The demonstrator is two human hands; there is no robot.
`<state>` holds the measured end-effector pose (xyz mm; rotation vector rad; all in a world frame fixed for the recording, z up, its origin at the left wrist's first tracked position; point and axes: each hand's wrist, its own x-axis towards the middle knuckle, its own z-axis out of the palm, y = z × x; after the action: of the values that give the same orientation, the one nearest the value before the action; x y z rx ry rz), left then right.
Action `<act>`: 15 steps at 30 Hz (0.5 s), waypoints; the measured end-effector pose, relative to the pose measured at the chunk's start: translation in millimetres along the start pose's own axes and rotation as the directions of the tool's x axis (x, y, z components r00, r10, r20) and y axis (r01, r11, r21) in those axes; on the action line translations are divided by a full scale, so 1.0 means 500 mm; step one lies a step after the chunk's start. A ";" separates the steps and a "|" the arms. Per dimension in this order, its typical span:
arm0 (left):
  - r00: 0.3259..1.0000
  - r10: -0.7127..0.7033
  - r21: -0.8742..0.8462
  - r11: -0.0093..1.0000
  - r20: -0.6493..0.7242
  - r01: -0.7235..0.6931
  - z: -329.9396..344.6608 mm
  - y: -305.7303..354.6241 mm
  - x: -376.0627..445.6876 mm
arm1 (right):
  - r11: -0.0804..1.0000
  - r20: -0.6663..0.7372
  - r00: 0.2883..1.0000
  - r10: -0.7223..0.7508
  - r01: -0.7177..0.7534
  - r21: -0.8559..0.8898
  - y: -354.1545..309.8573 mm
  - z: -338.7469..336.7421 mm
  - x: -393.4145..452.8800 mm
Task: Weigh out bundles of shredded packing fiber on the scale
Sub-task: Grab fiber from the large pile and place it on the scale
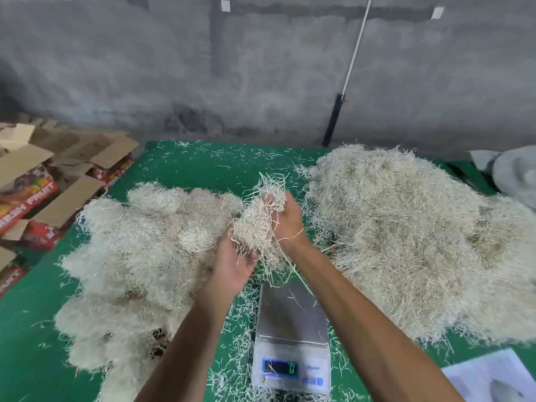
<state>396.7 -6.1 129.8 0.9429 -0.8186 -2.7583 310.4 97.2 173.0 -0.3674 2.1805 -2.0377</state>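
While scale [291,335] reads 0, both hands grip fiber bundle [255,224] above it.

A pale, straw-coloured bundle of shredded fiber [258,224] is held in the grip of both hands, loose strands sticking out above and trailing below. Just below the grip sits a digital scale [291,338], its steel platform bare but for a few stray strands, its display reading 0. A heap of fiber [139,256] lies left of the grip, a larger heap [420,242] right.
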 end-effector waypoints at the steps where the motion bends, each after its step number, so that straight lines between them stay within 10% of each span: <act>1: 0.994 0.068 -0.049 0.996 -0.081 -0.072 -0.013 -0.010 0.008 | 0.999 -0.028 0.999 0.028 -0.027 0.044 0.000 0.000 0.006; 8: 0.999 0.007 0.006 1.000 0.032 -0.007 -0.011 -0.072 0.024 | 0.911 -0.037 0.914 0.403 -0.397 0.111 -0.023 -0.003 0.040; 11: 0.971 -0.033 0.286 0.958 0.237 -0.037 0.005 -0.063 0.025 | 0.870 -0.061 0.873 0.484 -0.472 0.145 -0.018 -0.051 0.052; 15: 0.985 0.001 0.544 0.833 0.171 -0.096 -0.037 -0.056 0.031 | 0.861 -0.179 0.844 0.506 -0.481 0.168 0.026 -0.165 0.085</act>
<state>396.8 5.2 94.4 0.7434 -1.7074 -2.6144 246.9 165.8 169.3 0.4180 1.9714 -1.9530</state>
